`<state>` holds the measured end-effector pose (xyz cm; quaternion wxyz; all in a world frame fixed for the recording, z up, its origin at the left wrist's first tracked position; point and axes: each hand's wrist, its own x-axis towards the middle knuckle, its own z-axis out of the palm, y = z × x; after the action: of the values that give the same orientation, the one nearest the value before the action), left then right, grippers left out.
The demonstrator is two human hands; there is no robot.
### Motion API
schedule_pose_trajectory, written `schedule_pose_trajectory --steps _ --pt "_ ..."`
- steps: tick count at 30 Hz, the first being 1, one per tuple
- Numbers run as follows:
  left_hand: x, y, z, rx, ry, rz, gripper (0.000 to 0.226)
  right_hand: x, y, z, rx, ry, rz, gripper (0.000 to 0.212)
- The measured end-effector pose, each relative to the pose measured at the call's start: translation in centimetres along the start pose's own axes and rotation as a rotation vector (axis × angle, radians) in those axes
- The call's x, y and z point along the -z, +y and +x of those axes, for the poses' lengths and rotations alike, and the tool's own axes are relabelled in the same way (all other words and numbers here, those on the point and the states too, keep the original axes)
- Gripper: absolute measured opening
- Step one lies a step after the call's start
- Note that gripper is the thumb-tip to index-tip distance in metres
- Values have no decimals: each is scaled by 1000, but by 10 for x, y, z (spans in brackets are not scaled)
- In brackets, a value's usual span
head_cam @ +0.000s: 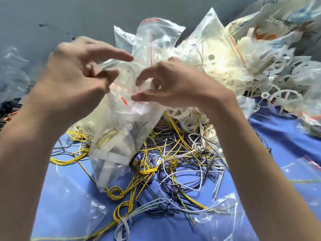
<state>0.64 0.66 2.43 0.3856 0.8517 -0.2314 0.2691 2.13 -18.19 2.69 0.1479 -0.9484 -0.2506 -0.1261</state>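
Observation:
A clear zip bag [114, 136] with a red seal line hangs upright in the middle, holding white plastic parts and a coil of yellow wire. My left hand [78, 73] pinches the bag's top edge on the left, index finger stretched out. My right hand [173, 84] pinches the same top edge on the right, between thumb and curled fingers. Both hands are blurred by motion. The bag's lower end touches the wire heap.
A tangle of yellow, white and black wires [173, 157] lies on the blue cloth [278, 136]. Behind stand more clear zip bags [156, 40] and a heap of white plastic wheels [271, 80]. Empty clear bags [69, 206] lie at the front.

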Motion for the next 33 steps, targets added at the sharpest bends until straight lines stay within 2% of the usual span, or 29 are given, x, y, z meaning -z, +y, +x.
schedule_pose_trajectory --steps 3,5,6,9,10,12,14,16,19,22,24,26,28,30,33 --pt "2 -8 1 -95 56 235 30 6 15 -7 23 -167 129 55" --pt "-1 -4 0 -190 19 367 12 3 18 -8 28 -224 171 56" --pt "-3 1 -1 -228 -25 389 16 0 18 -6 36 -236 177 52" --pt "-7 14 -7 -252 -258 346 43 -9 11 -2 97 -212 195 11" --pt "-7 16 -9 -241 -319 376 49 -11 10 0 119 -196 185 19" --pt "-7 15 -13 -216 -398 504 60 -17 10 3 92 -190 189 9" --pt "-5 13 -14 -147 -484 629 67 -20 9 5 47 -159 119 40" --pt "-5 10 -15 -91 -546 696 67 -25 11 8 24 -143 49 55" --pt "-6 13 -17 -195 -503 659 51 -31 12 11 -7 -89 -18 57" --pt "-6 13 -15 -316 -445 511 25 -28 15 11 -11 -3 75 34" --pt "-3 11 -13 -314 -433 412 23 -20 21 7 31 -1 174 21" --pt "0 10 -12 -318 -415 388 21 -12 25 1 50 -30 255 28" --pt "2 7 -12 -322 -391 490 28 -5 29 -4 57 -64 310 35" --pt "1 4 -11 -256 -392 628 45 -1 31 -6 51 -128 311 32" --pt "-2 -2 -13 -100 -531 770 81 -2 30 -5 23 -124 215 18"
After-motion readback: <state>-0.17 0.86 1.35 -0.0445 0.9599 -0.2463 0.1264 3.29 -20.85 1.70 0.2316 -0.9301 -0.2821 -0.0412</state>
